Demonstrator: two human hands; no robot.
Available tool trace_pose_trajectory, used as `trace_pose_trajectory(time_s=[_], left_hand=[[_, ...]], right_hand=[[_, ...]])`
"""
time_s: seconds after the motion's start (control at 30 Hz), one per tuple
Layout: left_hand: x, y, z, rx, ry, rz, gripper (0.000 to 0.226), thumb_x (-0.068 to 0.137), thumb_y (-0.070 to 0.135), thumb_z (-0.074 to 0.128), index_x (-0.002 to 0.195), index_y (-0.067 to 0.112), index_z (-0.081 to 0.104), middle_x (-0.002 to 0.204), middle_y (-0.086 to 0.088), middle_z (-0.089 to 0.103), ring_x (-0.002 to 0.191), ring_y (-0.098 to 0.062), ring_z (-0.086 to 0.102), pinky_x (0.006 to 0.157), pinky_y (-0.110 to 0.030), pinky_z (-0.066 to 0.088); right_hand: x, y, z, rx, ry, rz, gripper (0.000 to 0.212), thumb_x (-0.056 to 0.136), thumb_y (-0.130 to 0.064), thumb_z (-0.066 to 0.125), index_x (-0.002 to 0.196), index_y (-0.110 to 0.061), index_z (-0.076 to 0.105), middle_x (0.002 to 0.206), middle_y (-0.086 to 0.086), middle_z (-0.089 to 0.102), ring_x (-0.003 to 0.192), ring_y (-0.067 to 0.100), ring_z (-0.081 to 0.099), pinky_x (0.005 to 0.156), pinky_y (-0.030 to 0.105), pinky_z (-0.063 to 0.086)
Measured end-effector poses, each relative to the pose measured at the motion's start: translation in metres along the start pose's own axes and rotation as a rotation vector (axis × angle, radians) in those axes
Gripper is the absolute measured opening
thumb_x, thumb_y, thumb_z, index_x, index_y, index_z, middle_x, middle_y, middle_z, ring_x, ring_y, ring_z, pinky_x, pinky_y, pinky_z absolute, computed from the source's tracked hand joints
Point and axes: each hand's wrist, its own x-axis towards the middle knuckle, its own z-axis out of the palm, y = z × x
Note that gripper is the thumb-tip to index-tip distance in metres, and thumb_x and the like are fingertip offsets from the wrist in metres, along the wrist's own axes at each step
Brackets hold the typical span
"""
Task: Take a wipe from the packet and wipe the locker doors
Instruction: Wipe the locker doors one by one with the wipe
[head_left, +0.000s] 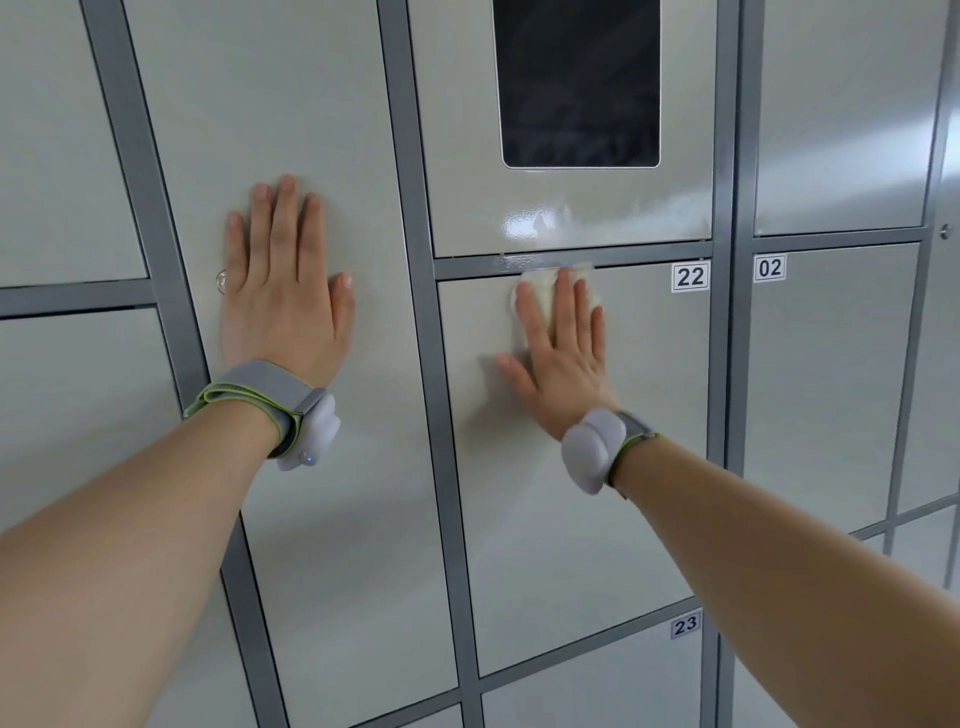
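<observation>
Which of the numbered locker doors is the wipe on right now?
Door 22: the right hand presses the wipe flat near its top edge. Door 23 below and door 02 to the right are untouched.

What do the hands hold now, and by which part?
Nothing is gripped. The right hand presses a white wipe flat against door 22 with straight fingers over its middle. The left hand rests flat on the neighbouring door, empty.
</observation>
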Motion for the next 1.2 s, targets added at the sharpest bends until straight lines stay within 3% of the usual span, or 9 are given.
trace_pose_trajectory(time_s=[0.17,0.37,0.57,0.77,0.97,1.2], left_hand=[[0.0,0.0,0.0,0.001,-0.003,-0.007,0.06,0.094,0.025,0.03,0.146,-0.003,0.021,0.155,-0.02,0.016,0.144,-0.036,0.01,0.116,-0.033,-0.01],[0.0,0.001,-0.001,0.002,-0.027,-0.012,0.061,0.094,0.028,0.029,0.146,-0.004,0.02,0.155,-0.021,0.015,0.144,-0.037,0.008,0.117,-0.038,-0.007],[0.001,0.001,-0.002,0.001,-0.048,-0.009,0.063,0.093,0.029,0.029,0.145,-0.004,0.021,0.154,-0.022,0.015,0.143,-0.038,0.009,0.116,-0.034,-0.011],[0.0,0.016,-0.002,-0.043,-0.077,-0.086,0.066,0.092,0.032,0.028,0.146,-0.005,0.018,0.155,-0.022,0.011,0.144,-0.039,0.005,0.116,-0.045,-0.008],[-0.014,0.055,0.012,-0.071,-0.103,-0.019,0.066,0.092,0.032,0.028,0.145,-0.006,0.022,0.154,-0.021,0.018,0.143,-0.037,0.012,0.116,-0.046,-0.002],[-0.018,0.061,0.02,-0.031,-0.076,-0.04,0.065,0.093,0.031,0.029,0.147,-0.004,0.015,0.155,-0.02,0.016,0.143,-0.035,0.01,0.116,-0.044,-0.004]], right_hand=[[0.001,0.001,-0.002,0.036,-0.057,0.052,0.076,0.079,-0.071,0.006,0.141,-0.034,-0.018,0.154,0.013,-0.023,0.141,0.029,-0.025,0.112,0.04,-0.02],[-0.02,0.011,0.0,-0.038,-0.105,-0.113,0.085,0.076,-0.079,-0.009,0.144,-0.03,-0.008,0.151,0.007,-0.023,0.143,0.032,-0.017,0.115,0.043,-0.012],[0.012,0.02,-0.02,0.014,-0.078,0.12,0.087,0.073,-0.072,0.0,0.148,-0.029,-0.013,0.154,0.012,-0.024,0.142,0.029,-0.023,0.114,0.042,-0.015],[-0.017,0.028,-0.014,-0.07,-0.199,-0.014,0.085,0.073,-0.074,-0.001,0.141,-0.03,-0.024,0.153,0.012,-0.028,0.14,0.029,-0.027,0.115,0.043,-0.015],[-0.025,0.035,-0.017,-0.097,-0.172,-0.054,0.089,0.069,-0.081,-0.014,0.145,-0.034,-0.014,0.156,0.009,-0.02,0.143,0.028,-0.02,0.115,0.043,-0.013],[-0.025,0.043,-0.019,0.039,-0.074,-0.161,0.092,0.083,-0.076,0.002,0.15,-0.013,0.006,0.155,0.008,-0.01,0.144,0.022,-0.012,0.115,0.026,-0.012]])
